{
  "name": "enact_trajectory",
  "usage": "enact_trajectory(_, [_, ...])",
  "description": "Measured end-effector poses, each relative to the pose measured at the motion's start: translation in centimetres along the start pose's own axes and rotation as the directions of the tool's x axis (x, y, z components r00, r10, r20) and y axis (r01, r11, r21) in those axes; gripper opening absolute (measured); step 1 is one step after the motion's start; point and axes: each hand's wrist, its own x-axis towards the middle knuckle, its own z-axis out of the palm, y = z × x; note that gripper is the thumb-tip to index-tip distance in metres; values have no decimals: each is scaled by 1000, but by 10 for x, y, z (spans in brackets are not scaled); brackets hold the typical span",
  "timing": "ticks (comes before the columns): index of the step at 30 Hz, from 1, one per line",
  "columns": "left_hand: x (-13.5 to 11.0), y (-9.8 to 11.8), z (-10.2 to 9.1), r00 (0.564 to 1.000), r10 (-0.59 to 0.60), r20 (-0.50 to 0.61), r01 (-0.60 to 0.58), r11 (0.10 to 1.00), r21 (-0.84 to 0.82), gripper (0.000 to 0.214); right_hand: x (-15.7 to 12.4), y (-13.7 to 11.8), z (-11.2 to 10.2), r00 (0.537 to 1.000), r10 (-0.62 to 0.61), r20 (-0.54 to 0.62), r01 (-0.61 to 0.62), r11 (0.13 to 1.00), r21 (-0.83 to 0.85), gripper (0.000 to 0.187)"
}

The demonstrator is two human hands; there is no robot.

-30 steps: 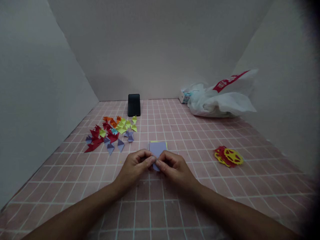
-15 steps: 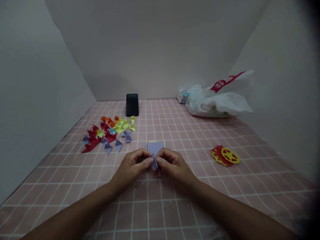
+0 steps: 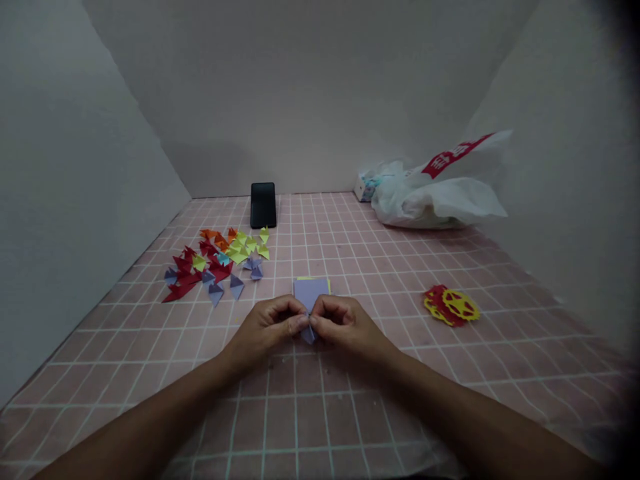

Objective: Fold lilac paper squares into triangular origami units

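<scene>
Both hands are close together here, the left hand [image 3: 275, 325] and right hand [image 3: 347, 327] each pinching the small folded purple paper [image 3: 310, 335] between thumb and fingers. It's right between the fingertips, point hanging down toward the wearer. Can't really make out the folds, since the thumbs cover most of it and the light's dim.

Handling-wise I'd guess super light, thin and a bit springy, easy to crease wrong or tear. Best held by the edges near a fold, with a light pinch.

Just beyond the hands on the surface [image 3: 281, 427] there's a stack of paper squares [image 3: 311, 291], purple on top with yellow peeking out. It's the only thing close enough to get bumped. Ahead of the left hand is a loose spread of folded paper pieces [image 3: 237, 253], with a black phone [image 3: 263, 205] past them. Off to the right of the right hand, well apart: red and yellow cutouts [image 3: 461, 305]. Farther out are a white plastic bag [image 3: 435, 203] and a small box [image 3: 363, 189].
</scene>
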Motion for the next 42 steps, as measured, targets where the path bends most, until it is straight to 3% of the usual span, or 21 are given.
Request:
enact_trajectory(5, [-1,1,2,1000,-12,3,12,999,-29,22,-1,-2,1,999,-28,15,29,998,-52,15])
enact_trajectory(12, [-2,3,5,997,49,-61,-46,997,60,22,-3,4,3,996,29,85,-43,985,165,20])
enact_trajectory(16, [-3,5,5,995,68,-71,-62,994,86,24,-5,9,4,987,-43,157,2,968,252,32])
enact_trajectory(19, [-4,3,5,994,67,-87,-57,992,110,26,-5,10,6,987,-25,157,-14,970,241,33])
enact_trajectory(23, [-3,-2,6,996,31,-86,-26,998,60,27,-7,8,10,995,63,72,-75,978,192,30])
enact_trajectory(28, [-3,1,10,998,-10,-64,11,1000,2,27,-8,5,9,999,-30,27,31,999,-24,32])
enact_trajectory(35, [-7,-1,14,978,63,-199,-43,994,103,28,-7,9,10,996,-89,22,91,989,-115,28])
enact_trajectory(39, [-6,-2,16,981,62,-183,-49,996,75,31,-9,10,13,997,-81,21,82,991,-106,33])
enact_trajectory(42, [-6,0,16,982,45,-183,-33,997,69,34,-9,11,14,998,-54,37,53,998,25,39])
